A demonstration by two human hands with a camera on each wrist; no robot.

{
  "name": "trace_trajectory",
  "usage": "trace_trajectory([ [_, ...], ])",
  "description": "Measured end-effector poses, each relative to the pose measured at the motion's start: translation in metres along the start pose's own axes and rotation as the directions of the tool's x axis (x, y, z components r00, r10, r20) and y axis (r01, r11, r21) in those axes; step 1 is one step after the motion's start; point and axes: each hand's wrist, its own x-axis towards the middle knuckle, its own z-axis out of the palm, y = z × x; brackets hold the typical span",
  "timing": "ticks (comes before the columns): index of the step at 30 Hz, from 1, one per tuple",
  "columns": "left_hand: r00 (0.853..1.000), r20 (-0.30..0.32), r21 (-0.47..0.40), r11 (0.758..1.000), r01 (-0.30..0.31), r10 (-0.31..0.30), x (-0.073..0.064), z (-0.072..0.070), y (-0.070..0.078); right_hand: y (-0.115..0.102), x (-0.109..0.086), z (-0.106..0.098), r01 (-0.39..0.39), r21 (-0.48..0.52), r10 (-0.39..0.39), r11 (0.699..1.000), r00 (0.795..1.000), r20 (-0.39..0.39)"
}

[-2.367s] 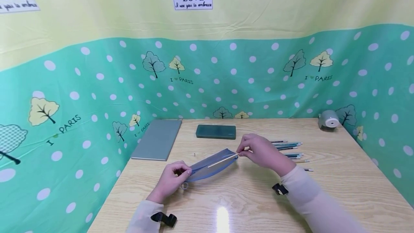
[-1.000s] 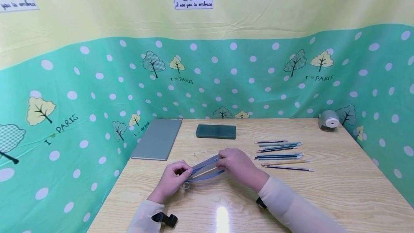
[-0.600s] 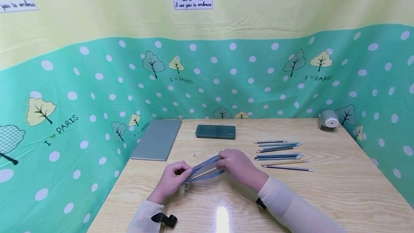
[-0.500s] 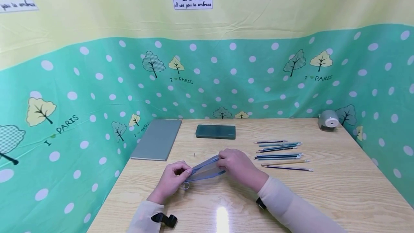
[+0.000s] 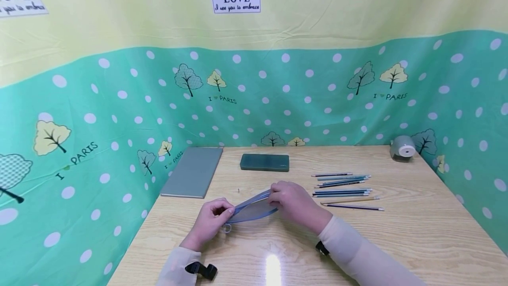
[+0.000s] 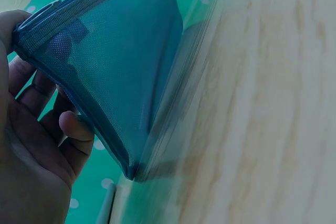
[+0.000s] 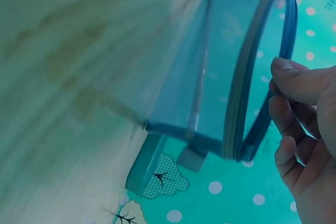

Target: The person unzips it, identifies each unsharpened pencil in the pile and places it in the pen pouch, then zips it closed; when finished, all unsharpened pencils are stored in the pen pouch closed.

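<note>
A blue mesh zipper pouch (image 5: 254, 211) is held tilted above the table, its zipper mouth parted. My left hand (image 5: 214, 220) pinches its near left end, by a small ring; in the left wrist view the thumb of the left hand (image 6: 39, 114) lies over the zipper corner. At the far end, my right hand (image 5: 295, 202) has its fingers on the rim. Up close in the right wrist view, thumb and forefinger of the right hand (image 7: 304, 98) pinch the dark zipper edge. Through the mesh shows a slim pencil-like stick (image 7: 202, 72) inside the pouch (image 7: 231, 35).
Several pencils (image 5: 343, 193) lie in a loose row at the right. A dark green case (image 5: 264, 162) sits at the back, left of it a grey flat folder or notebook (image 5: 192, 173). A grey pencil sharpener (image 5: 402, 148) stands at the back right of the wooden table (image 5: 397, 246).
My right hand has moved left and down from the pouch's far tip, letting go of the light-coloured pencil. That pencil has slid into the pouch, out of the mouth's view. The left hand stays put.
</note>
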Motion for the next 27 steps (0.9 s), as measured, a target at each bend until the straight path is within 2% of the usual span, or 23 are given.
trace_trajectory([
  [7, 1.000, -0.008, -0.003, 1.000, 0.011, -0.011, 0.000, -0.002, -0.001, 0.012, -0.001, -0.014, -0.047, 0.065, 0.051, 0.997, 0.997, -0.051],
  [14, 0.999, -0.017, 0.004, 0.999, 0.039, -0.039, -0.001, -0.002, 0.000, 0.026, -0.002, -0.032, -0.164, 0.088, 0.168, 0.982, 0.985, -0.035],
  [18, 0.999, -0.026, 0.006, 0.999, 0.038, -0.038, -0.001, -0.002, -0.001, 0.033, -0.004, -0.037, -0.192, 0.098, 0.197, 0.976, 0.980, -0.041],
  [27, 0.998, -0.051, 0.010, 0.999, 0.038, -0.038, -0.001, -0.003, 0.004, 0.054, -0.010, -0.054, -0.318, 0.074, 0.321, 0.945, 0.947, -0.024],
])
